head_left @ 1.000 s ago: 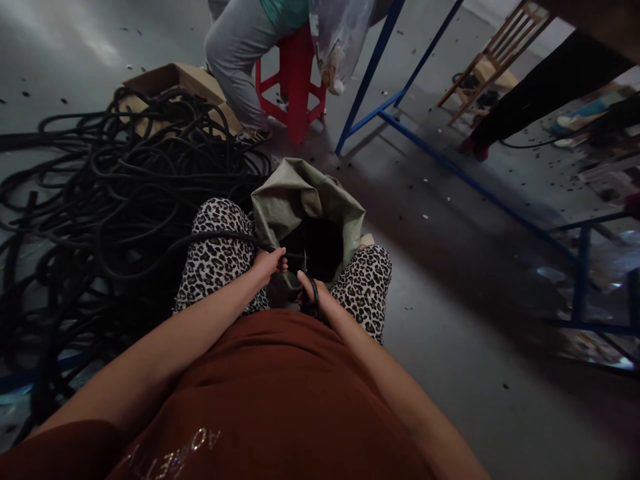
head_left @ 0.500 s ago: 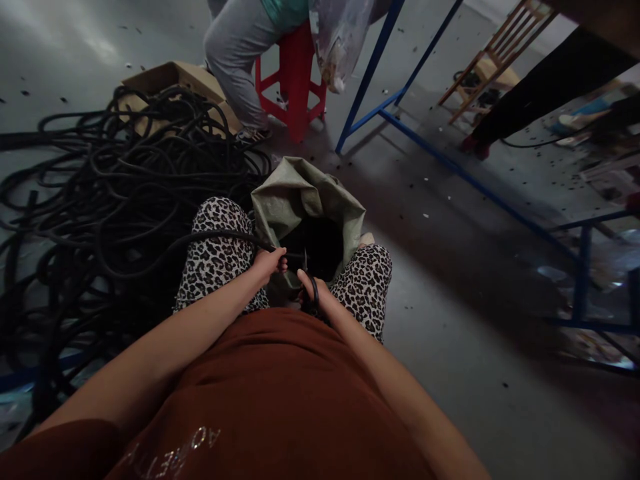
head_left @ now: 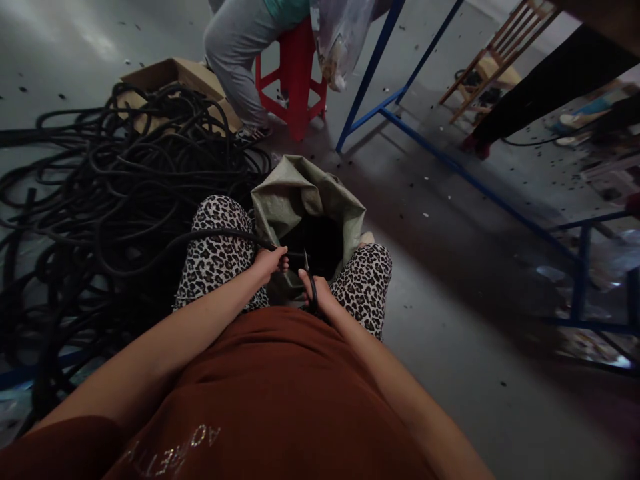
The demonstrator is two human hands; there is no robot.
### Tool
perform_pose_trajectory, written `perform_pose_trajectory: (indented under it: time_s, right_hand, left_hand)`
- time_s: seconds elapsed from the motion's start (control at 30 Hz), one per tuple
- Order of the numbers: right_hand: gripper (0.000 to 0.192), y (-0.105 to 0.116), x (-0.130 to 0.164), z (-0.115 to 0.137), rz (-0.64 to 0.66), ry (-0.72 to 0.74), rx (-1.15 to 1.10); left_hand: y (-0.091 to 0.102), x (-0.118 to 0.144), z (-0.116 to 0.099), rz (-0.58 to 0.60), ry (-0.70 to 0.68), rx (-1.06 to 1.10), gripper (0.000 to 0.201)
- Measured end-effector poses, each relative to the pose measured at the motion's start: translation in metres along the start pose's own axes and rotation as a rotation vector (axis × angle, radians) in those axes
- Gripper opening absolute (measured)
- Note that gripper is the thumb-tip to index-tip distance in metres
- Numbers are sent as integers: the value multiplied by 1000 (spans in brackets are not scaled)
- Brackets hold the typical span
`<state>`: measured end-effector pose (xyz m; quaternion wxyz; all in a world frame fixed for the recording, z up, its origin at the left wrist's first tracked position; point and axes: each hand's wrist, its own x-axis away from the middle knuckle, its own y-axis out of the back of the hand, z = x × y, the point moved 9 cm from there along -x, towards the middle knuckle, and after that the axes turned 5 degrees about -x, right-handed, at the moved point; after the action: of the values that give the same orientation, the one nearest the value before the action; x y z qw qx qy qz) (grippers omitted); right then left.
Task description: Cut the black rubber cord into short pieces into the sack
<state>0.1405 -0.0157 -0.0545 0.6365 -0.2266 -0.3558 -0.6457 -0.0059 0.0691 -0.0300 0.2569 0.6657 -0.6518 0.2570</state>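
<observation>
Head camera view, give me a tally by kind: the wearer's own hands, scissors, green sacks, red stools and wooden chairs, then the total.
Wearer's hands, left hand and right hand: 2
Scissors: 1 pair
Green sack: 1
Red stool: 1
Wooden chair: 1
Total: 6

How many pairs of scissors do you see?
1: the scissors are in the right hand, at the sack's mouth. More may be hidden under the black tubing.

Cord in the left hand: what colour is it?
The cord is black, best seen in the head view.
</observation>
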Motion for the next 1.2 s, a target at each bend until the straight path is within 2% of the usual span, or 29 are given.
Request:
perform_pose_trajectory:
  time_s: [0.37,0.6,0.8,1.0,1.2]
  right_hand:
    - [50,0,-1,-2,2,-13,69]
    - [48,4,4,-7,-48,-101,-73]
    - [50,-4,5,-9,50,-88,-192]
    - [51,-11,9,-8,127,-71,-162]
    - [57,-15,4,-9,148,-5,-118]
  left_hand:
    - [1,-6,3,-20,-4,-37,18]
    - [3,-5,1,-39,-2,-6,19]
    - [3,-4,-3,-32,-13,24,20]
    - [5,-7,-2,-37,-31,29,18]
    - [3,-9,1,-6,-27,44,20]
